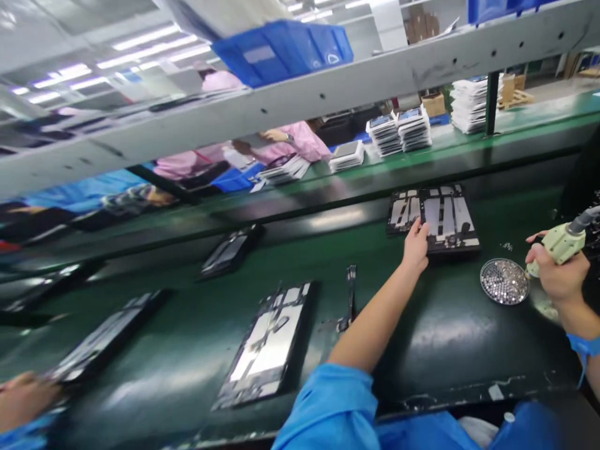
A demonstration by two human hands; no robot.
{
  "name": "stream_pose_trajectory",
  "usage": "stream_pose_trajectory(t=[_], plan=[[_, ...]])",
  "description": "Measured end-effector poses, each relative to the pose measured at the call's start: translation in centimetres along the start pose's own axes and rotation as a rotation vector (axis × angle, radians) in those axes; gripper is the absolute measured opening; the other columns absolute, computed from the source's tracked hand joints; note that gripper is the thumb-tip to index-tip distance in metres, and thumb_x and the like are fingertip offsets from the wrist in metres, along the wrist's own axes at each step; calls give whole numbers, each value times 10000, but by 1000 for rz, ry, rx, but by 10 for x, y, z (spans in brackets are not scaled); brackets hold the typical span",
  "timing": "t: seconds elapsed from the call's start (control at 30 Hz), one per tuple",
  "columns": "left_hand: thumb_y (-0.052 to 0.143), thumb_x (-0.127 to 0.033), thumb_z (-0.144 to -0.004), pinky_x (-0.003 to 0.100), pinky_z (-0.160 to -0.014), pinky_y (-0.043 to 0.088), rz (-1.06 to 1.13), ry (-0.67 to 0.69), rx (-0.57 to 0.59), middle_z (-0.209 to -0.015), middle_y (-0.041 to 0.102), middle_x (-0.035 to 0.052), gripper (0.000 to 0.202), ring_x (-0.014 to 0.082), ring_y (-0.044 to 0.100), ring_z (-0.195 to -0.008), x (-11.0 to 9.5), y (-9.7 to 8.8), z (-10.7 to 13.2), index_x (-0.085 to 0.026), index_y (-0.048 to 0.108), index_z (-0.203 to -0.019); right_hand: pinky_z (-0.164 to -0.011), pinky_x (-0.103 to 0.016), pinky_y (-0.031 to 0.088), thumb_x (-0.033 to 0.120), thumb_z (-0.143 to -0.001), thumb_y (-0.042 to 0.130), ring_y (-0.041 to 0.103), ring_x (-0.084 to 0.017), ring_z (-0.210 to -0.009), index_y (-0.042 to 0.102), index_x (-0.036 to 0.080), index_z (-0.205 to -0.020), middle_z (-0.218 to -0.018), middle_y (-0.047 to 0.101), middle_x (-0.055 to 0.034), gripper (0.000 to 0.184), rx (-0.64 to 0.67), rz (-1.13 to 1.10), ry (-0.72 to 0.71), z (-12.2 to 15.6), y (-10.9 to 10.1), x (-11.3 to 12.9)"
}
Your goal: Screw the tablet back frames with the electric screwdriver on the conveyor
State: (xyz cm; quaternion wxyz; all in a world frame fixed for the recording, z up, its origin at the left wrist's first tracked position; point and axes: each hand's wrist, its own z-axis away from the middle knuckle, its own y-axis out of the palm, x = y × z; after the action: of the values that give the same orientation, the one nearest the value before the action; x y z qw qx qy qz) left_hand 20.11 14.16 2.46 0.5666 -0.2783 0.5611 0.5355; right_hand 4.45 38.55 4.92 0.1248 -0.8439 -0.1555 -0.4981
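Note:
My left hand (415,245) reaches out over the green belt (422,337) and rests its fingers on the near left edge of an open black device panel (445,215) with grey metal parts inside. My right hand (557,275) grips a pale green electric screwdriver (560,245), tip pointing down beside a round metal dish of small screws (504,281). Both arms wear blue sleeves.
Another open panel (269,340) lies near me on the belt, more panels (229,250) farther left. A black tool (350,294) lies between them. A co-worker's hand (23,397) shows at lower left. People in pink work across the line near stacked white parts (398,131). A grey shelf beam (300,100) crosses overhead.

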Motion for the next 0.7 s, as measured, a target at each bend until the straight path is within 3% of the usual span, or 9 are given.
stream_pose_trajectory(t=[0.1, 0.17, 0.23, 0.33, 0.4, 0.47, 0.57, 0.63, 0.7], plan=[[777, -313, -863, 292, -919, 556, 46, -79, -27, -1227, 724, 103, 731, 162, 701, -967, 14, -64, 62, -183, 504, -1528, -473, -271, 516, 347, -783, 759, 602, -147, -497, 675, 188, -909, -757, 698, -15, 220, -13, -64, -7, -3, 14, 8], [838, -340, -799, 275, -824, 560, 62, -136, -31, -1051, 742, 76, 805, 144, 685, -829, 31, -91, 98, -175, 521, -1520, -450, -276, 501, 359, -783, 755, 598, -147, -483, 667, 194, -918, -788, 710, -21, 231, -6, -109, -30, -5, 28, 18], [852, -372, -778, 247, -773, 544, 54, -165, -15, -947, 714, 37, 820, 119, 657, -765, 48, -105, 125, -179, 537, -1510, -441, -289, 488, 352, -792, 761, 601, -156, -479, 667, 202, -925, -796, 714, -25, 221, 21, -155, -79, -8, 44, 28], [755, -399, -865, 273, -799, 555, -131, -124, 63, -981, 697, 45, 705, 132, 660, -811, 60, -113, 145, -170, 547, -1499, -441, -303, 476, 322, -812, 758, 598, -159, -482, 662, 218, -913, -807, 717, -32, 174, 47, -176, -156, -11, 64, 38], [701, -372, -905, 356, -918, 563, -414, 42, 134, -1123, 702, 102, 568, 194, 679, -976, 55, -118, 149, -153, 617, -1421, -440, -301, 476, 311, -811, 746, 597, -156, -481, 651, 212, -913, -805, 715, -32, 171, 49, -177, -181, -9, 70, 38], [694, -351, -912, 447, -1067, 509, -718, 335, 216, -1295, 662, 151, 441, 263, 629, -1191, 44, -122, 152, -149, 689, -1305, -436, -293, 476, 308, -801, 739, 599, -152, -473, 644, 200, -922, -796, 711, -28, 188, 51, -175, -169, -5, 71, 33], [661, -354, -958, 453, -1137, 467, -970, 716, 520, -1354, 649, 147, 352, 266, 580, -1294, 29, -125, 160, -161, 693, -1250, -451, -290, 493, 296, -781, 744, 607, -150, -471, 655, 192, -941, -795, 713, -24, 211, 94, -140, -109, 3, 66, 21], [612, -335, -1000, 420, -1100, 499, -1056, 823, 736, -1289, 690, 117, 315, 246, 608, -1252, 25, -122, 166, -166, 672, -1259, -461, -293, 502, 290, -776, 745, 611, -149, -479, 664, 195, -945, -809, 717, -26, 210, 121, -122, -71, 7, 62, 15], [574, -309, -1022, 416, -1071, 512, -1162, 875, 825, -1247, 707, 98, 283, 249, 618, -1227, 25, -115, 170, -163, 664, -1247, -460, -299, 502, 285, -778, 745, 606, -148, -477, 669, 209, -935, -812, 716, -22, 191, 121, -130, -56, 8, 60, 13]])
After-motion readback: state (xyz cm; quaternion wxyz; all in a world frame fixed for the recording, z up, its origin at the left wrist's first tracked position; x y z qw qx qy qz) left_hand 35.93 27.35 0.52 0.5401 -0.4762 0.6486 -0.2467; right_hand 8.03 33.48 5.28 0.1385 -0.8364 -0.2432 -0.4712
